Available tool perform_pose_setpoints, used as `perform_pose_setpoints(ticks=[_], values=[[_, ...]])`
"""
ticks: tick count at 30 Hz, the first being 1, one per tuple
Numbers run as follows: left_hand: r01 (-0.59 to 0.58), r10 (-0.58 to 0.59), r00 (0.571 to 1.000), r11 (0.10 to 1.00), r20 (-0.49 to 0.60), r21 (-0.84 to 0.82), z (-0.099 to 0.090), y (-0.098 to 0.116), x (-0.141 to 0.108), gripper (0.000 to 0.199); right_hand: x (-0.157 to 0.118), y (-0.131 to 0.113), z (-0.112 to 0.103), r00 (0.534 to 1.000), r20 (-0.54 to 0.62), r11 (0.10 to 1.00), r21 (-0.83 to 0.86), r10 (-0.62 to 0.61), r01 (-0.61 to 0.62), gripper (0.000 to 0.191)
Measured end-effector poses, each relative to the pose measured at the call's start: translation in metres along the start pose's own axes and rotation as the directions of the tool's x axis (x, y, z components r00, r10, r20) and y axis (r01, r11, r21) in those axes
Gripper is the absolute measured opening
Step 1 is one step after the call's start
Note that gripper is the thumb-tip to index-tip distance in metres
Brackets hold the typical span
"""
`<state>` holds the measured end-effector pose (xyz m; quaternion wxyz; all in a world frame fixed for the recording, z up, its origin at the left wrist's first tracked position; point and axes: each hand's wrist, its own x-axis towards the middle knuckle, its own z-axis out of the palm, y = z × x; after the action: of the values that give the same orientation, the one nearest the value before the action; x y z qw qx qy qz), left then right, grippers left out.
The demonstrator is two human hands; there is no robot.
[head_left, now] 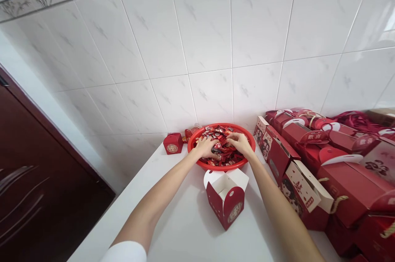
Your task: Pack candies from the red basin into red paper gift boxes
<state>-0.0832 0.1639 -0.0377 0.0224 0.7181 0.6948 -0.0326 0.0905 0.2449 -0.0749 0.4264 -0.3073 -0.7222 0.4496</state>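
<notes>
A round red plastic basket (221,168) stands against the tiled wall, filled with red-wrapped candies (228,156). Over the candies on its left side is my left hand (207,147), fingers apart and touching the wrappers. My right hand (240,143) reaches in from the right with its fingers bent together at the candies; what they hold, if anything, is too small to make out. Just in front of the basket an open red box (226,202) with a white inside stands with its flaps up. No candy shows inside it.
A small closed red box (173,143) sits left of the basket, beside a clear container (195,128). Many red gift boxes (354,184) are piled along the right. The white table (185,229) has its left edge near a dark red door (46,179).
</notes>
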Motion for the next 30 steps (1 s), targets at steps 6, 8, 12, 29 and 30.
perform_pose_setpoints(ticks=[6,8,12,29,30], values=[[0.080,-0.096,0.979,0.992,-0.177,-0.093,0.017,-0.007,0.014,0.079,0.000,0.005,0.003,0.999,-0.022,0.990,-0.140,-0.029,0.026,0.015],[0.153,-0.184,0.954,0.978,-0.238,-0.143,0.018,-0.011,0.018,0.070,0.000,0.004,0.004,1.000,-0.001,0.981,-0.190,-0.030,0.030,0.027],[0.209,-0.291,0.884,0.946,-0.365,-0.248,0.017,-0.015,0.019,0.052,-0.001,0.004,0.005,0.997,0.076,0.945,-0.326,0.011,0.015,0.051],[-0.078,0.064,0.996,0.972,-0.069,-0.221,0.021,-0.014,0.018,0.074,-0.001,0.009,0.012,0.965,0.249,0.809,-0.582,0.082,0.082,0.089],[-0.066,0.058,0.997,0.975,-0.045,-0.212,0.022,-0.015,0.019,0.079,-0.001,0.009,0.013,0.961,0.259,0.801,-0.593,0.096,0.079,0.093]])
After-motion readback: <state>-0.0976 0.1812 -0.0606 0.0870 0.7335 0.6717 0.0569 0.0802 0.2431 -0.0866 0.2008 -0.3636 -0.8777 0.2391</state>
